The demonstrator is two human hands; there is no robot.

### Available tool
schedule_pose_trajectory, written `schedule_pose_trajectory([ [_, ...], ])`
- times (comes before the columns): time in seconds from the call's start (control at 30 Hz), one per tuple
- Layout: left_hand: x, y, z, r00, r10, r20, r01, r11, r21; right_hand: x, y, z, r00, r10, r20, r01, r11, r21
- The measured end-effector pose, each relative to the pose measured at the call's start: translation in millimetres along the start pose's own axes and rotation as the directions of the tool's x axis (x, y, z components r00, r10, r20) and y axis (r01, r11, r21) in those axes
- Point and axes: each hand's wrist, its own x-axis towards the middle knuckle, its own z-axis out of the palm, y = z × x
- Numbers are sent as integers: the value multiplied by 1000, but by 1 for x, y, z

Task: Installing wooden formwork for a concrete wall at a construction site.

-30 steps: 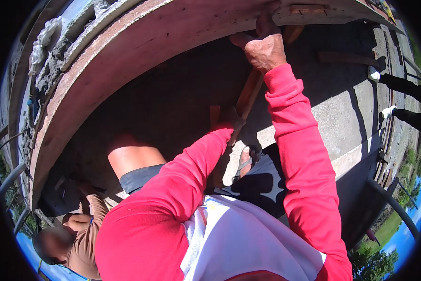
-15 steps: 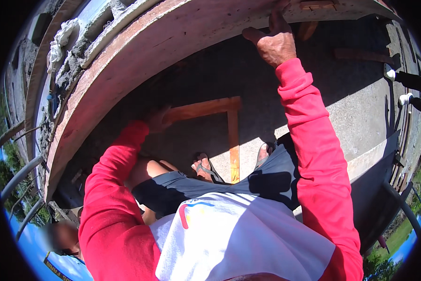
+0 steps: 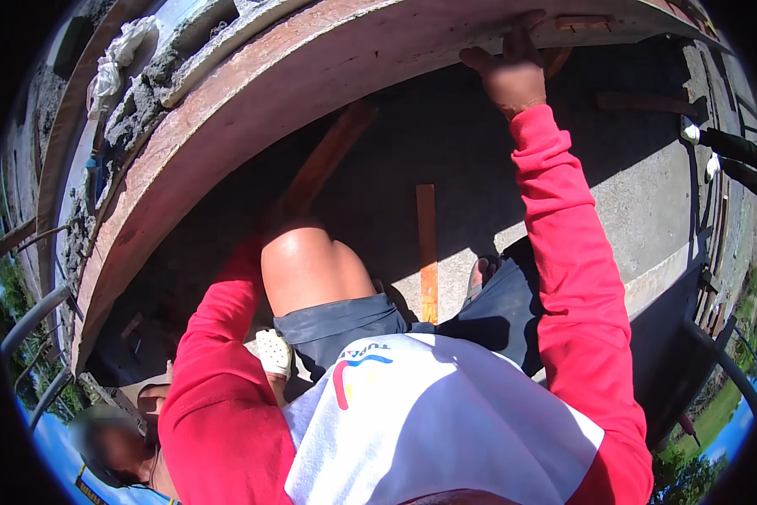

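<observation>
A long pale board (image 3: 252,93) bends across the top of the head view. My right hand (image 3: 517,77) is against its face, fingers stretched upward and thumb out to the left. Down in the shade, my left hand (image 3: 277,217) shows only dimly beside my raised knee. One end of a wooden batten (image 3: 332,156) meets that hand, which seems closed round it, though the fingers are hidden. The batten slants up and right toward the board. Another wooden strip (image 3: 426,244) lies on the ground between my legs, half in sunlight.
A person (image 3: 117,446) is close at the lower left. Another person's dark-clothed legs (image 3: 740,151) show at the right edge. Rough concrete (image 3: 147,105) and a white cloth (image 3: 117,63) lie beyond the board. A wood piece (image 3: 643,103) lies in shade at the right.
The batten has swung from nearly level, across the strip's end, to a steep slant at the left. My left knee has risen. My right hand remains on the board.
</observation>
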Motion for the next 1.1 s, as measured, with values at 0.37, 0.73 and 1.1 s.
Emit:
schedule_pose_trajectory([
  [0.37,-46,47,34,950,-224,-219,170,955,-242,14,24,15,950,-312,-23,306,941,-141],
  [0.73,-35,46,72,906,-324,-273,139,836,-531,7,18,15,951,-308,-6,307,950,-52],
  [1.1,-21,28,105,896,-292,-335,-43,694,-719,10,29,21,958,-286,-19,281,951,-126],
])
